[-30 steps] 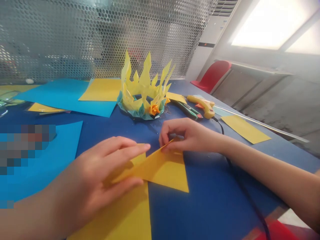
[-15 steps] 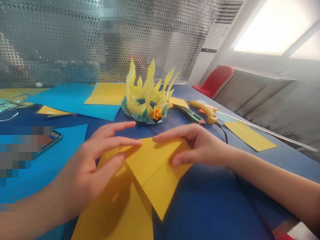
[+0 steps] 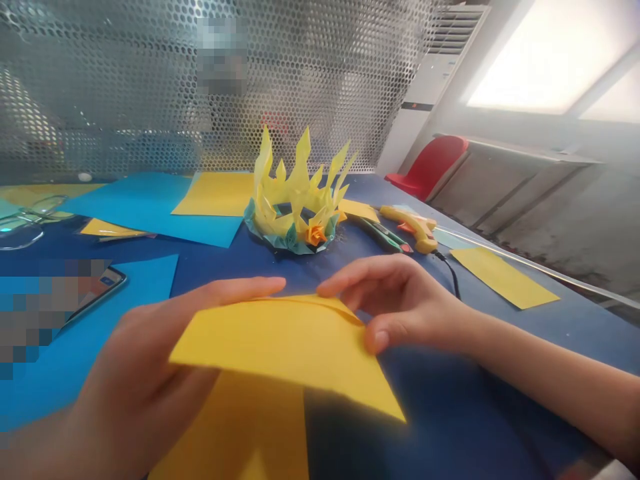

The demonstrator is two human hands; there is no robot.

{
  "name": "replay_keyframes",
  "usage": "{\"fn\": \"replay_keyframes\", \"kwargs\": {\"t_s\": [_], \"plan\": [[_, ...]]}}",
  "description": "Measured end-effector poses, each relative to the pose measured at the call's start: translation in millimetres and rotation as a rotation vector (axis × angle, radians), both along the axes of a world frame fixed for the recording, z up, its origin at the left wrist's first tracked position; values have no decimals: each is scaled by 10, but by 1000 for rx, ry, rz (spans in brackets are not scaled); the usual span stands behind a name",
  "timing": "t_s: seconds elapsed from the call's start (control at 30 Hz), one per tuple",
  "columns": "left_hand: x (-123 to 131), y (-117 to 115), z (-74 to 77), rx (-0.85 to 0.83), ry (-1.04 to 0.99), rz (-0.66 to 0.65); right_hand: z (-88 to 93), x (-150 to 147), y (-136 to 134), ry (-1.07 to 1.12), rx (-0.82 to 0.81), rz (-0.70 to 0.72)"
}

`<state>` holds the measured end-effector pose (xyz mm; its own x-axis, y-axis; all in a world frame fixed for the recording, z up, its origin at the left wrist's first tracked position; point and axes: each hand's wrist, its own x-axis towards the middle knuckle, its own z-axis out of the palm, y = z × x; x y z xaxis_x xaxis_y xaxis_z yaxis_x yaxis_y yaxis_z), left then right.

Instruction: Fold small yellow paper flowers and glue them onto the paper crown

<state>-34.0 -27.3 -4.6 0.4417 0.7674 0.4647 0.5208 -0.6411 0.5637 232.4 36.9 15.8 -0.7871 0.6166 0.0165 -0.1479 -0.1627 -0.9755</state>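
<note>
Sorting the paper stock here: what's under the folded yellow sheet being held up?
Below the folded yellow sheet lies another yellow sheet on the blue table. The left hand and right hand grip its edges; the left hand's fingers behind it are covered.

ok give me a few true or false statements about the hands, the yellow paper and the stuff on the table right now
1. Both hands hold the yellow sheet, the left hand on its left side and the right hand on its right. True.
2. The paper crown lies flattened under the sheet. False: it stands upright farther back on the blue table, apart from both hands.
3. A glue gun lies to the right of the crown. True.
4. The right hand grips the glue gun. False: it touches only the sheet.
5. Another yellow sheet lies on the table below the held one. True.
</note>
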Motion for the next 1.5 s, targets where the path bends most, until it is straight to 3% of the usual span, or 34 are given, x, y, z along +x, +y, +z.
{"fn": "replay_keyframes", "kwargs": {"t_s": [0.07, 0.2, 0.4, 0.53, 0.6, 0.67, 0.8, 0.9, 1.0, 1.13, 1.3, 1.5], "plan": [[83, -46, 35, -121, -155, 78, -23, 14, 16, 53, 121, -47], [242, -80, 72, -393, -434, 36, -42, -13, 3, 94, 318, -156], [283, -12, 8, -652, -597, -82, -28, -103, -80, -133, 227, -224], [294, -2, -31, -676, -665, -67, -45, -116, -72, -132, 224, -193], [305, -3, -17, -806, -734, 19, -44, -112, -59, -140, 271, -185], [317, -3, 18, -1019, -835, 123, -37, -95, -44, -152, 406, -179], [328, 0, 103, -1275, -1024, 154, -25, -22, -18, -176, 948, -127], [325, -6, 135, -1312, -1067, 107, -34, 28, -15, -225, 1202, -89], [325, -24, 133, -1340, -1070, 28, -48, 51, -24, -263, 1307, -69], [354, -49, 113, -1221, -968, 90, -56, 58, -32, -276, 1375, -20], [388, -55, 91, -1122, -937, 186, -40, 30, -44, -256, 1287, -17], [373, -72, 60, -1038, -896, 203, 3, 6, -63, -124, 956, -30]]}}
